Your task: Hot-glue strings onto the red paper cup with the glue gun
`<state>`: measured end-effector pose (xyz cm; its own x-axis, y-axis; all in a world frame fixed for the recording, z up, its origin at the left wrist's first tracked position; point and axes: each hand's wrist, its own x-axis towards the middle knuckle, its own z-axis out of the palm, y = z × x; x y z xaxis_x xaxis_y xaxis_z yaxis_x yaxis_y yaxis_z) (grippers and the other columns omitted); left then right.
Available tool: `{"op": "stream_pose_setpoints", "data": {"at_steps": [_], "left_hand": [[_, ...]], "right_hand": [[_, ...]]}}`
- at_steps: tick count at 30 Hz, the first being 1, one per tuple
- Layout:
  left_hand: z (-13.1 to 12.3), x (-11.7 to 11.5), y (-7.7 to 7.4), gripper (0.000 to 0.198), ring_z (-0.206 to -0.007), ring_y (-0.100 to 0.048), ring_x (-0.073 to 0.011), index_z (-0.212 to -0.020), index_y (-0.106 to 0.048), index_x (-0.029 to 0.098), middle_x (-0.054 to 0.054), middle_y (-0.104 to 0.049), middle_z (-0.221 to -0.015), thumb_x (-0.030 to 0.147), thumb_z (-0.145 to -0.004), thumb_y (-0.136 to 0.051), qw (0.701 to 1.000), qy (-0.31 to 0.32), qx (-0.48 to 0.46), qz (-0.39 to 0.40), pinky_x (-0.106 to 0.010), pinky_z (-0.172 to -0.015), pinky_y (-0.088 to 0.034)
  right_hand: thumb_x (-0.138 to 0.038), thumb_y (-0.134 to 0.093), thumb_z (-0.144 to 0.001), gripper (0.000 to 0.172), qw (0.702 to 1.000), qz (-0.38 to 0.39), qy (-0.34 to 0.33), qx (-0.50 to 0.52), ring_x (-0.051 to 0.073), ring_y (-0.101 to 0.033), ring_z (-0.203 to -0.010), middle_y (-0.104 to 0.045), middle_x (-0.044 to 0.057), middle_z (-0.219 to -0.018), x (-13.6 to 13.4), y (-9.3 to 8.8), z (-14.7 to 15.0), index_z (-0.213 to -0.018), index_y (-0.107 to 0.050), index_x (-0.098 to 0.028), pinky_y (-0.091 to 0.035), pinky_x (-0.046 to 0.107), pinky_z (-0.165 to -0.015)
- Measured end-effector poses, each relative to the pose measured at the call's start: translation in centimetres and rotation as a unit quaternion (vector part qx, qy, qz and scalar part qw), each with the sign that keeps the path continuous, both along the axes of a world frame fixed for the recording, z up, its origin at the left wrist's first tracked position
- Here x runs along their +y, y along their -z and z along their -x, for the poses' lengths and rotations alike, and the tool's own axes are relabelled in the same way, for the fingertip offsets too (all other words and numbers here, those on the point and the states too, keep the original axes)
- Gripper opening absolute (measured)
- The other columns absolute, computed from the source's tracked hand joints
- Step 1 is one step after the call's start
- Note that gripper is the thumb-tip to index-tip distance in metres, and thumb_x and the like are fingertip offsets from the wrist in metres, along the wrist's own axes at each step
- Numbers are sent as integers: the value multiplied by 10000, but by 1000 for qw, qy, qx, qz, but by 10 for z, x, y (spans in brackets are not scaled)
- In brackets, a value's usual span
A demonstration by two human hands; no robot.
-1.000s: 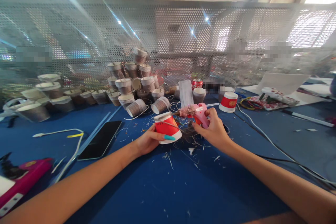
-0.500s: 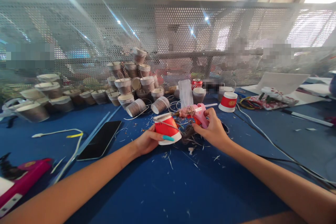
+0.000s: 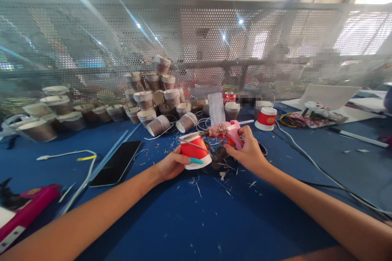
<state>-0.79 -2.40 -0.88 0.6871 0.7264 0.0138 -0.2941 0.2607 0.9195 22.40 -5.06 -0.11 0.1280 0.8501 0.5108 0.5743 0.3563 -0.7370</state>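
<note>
In my left hand (image 3: 173,163) is a red and white paper cup (image 3: 193,147), held upside down and slightly tilted, with a thin cord across its side. The thumb, with a long turquoise nail, presses on the cup's front. My right hand (image 3: 249,151) grips a pink glue gun (image 3: 233,132), its nozzle pointing left at the cup's upper right edge. Whether the tip touches the cup I cannot tell. A tangle of dark cord and scraps (image 3: 219,157) lies on the table below the gun. Another red and white paper cup (image 3: 266,118) stands upside down beyond my right hand.
Several grey-wrapped cups (image 3: 145,100) are stacked at the back left, against a perforated metal screen (image 3: 211,24). A black phone (image 3: 116,164) lies left of my hands, near a magenta device (image 3: 29,208). White cables (image 3: 318,163) cross the blue table on the right.
Almost nothing differs. Both hands keep their hold on the cup and the glue gun in nearly the same place.
</note>
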Motion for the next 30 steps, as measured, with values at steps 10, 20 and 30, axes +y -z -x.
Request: {"op": "stream_pose_setpoints", "data": {"at_steps": [10,20,30], "left_hand": [[-1,-2,-3,455,-840,-652,-204,-984,-644,117,-70,-722,-912,123,-529,-646,1000,5,-11,-9,-310,-787,-460],[-7,-4,-6,409,-782,-643,-176,-935,-662,144,-37,-718,-836,102,-530,-700,1000,-14,-10,-16,-293,-767,-452],[-9,-7,-4,468,-815,-635,-190,-987,-636,140,-58,-702,-876,109,-535,-754,998,-55,5,-11,-326,-803,-450]], "right_hand": [[-374,-596,-624,385,1000,-17,-7,-4,87,-368,-525,-417,-34,-675,0,0,1,-786,-281,-222,-309,245,-461],[-366,-609,-625,382,999,-41,0,-14,87,-384,-528,-421,-30,-683,-2,-2,3,-782,-292,-223,-317,243,-471],[-375,-612,-622,408,1000,-22,6,-16,119,-446,-564,-456,-11,-705,-3,-1,5,-801,-277,-225,-347,265,-501]]}}
